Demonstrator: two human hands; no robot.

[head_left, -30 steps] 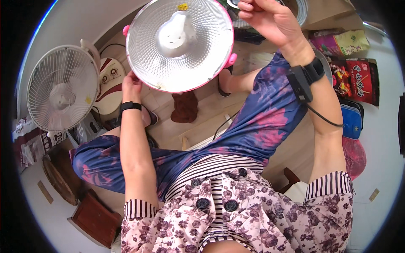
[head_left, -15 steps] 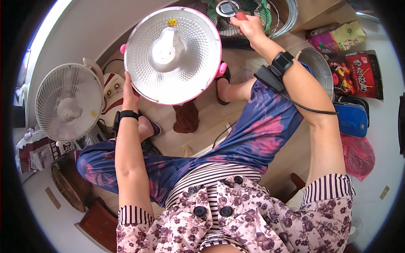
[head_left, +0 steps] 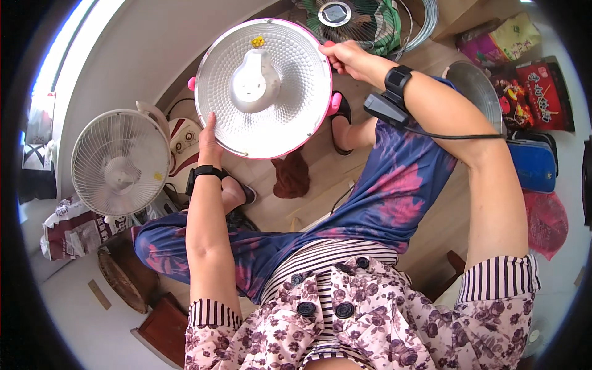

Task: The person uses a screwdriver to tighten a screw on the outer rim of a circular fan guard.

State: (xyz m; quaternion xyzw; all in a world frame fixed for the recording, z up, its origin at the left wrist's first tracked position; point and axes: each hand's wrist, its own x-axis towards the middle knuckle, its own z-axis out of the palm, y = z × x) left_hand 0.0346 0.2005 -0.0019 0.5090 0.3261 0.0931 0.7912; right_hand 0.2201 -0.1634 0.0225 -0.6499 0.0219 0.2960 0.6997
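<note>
A round heater head (head_left: 299,114), with a dimpled silver reflector bowl and a pink rim, is held up in front of me. A pale bulb-shaped centre piece (head_left: 254,83) and a small yellow sticker (head_left: 258,42) sit inside the bowl. My left hand (head_left: 210,143) is closed on its lower left rim, thumb on the front and the other fingers hidden behind. At the upper right rim, my right hand (head_left: 350,60) is closed around what looks like a red-handled screwdriver (head_left: 327,45); the far end of the tool cannot be seen.
On the left, a white fan grille (head_left: 121,163) stands by a cream-and-red base with knobs (head_left: 184,143). Another fan (head_left: 364,21) and a wire coil (head_left: 425,24) lie beyond. A metal bowl (head_left: 475,92), red package (head_left: 542,95) and blue case (head_left: 531,165) sit right. Brown cloth (head_left: 291,176) lies below.
My right hand with the screwdriver has come down and left from above the far fan to the heater head's rim. My left hand keeps its hold; the whole view has shifted slightly.
</note>
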